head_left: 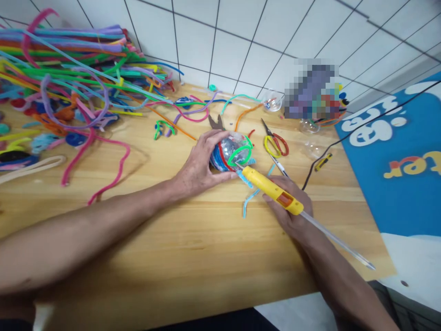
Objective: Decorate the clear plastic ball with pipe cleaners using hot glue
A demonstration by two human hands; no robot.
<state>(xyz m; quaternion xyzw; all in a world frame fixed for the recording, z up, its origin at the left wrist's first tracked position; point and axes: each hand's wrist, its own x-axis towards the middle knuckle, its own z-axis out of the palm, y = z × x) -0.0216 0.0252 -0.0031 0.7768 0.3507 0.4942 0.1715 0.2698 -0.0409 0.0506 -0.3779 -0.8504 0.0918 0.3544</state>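
Observation:
My left hand [200,163] is wrapped round a clear plastic ball [231,146] decorated with blue, red and green pipe cleaners, holding it on the wooden table [193,248]. My right hand [287,209] grips a yellow hot glue gun [272,189] with a clear glue stick poking out of its back end. The gun's nozzle touches the ball's lower right side, beside a green pipe-cleaner loop [240,155]. A light blue pipe cleaner piece [250,198] lies just under the gun.
A big heap of coloured pipe cleaners [69,69] fills the table's back left. Scissors with red and yellow handles [274,142] lie right of the ball. Clear plastic half-balls [312,138] and a black cord [344,138] sit at the back right. A blue mat [403,184] borders the table's right edge.

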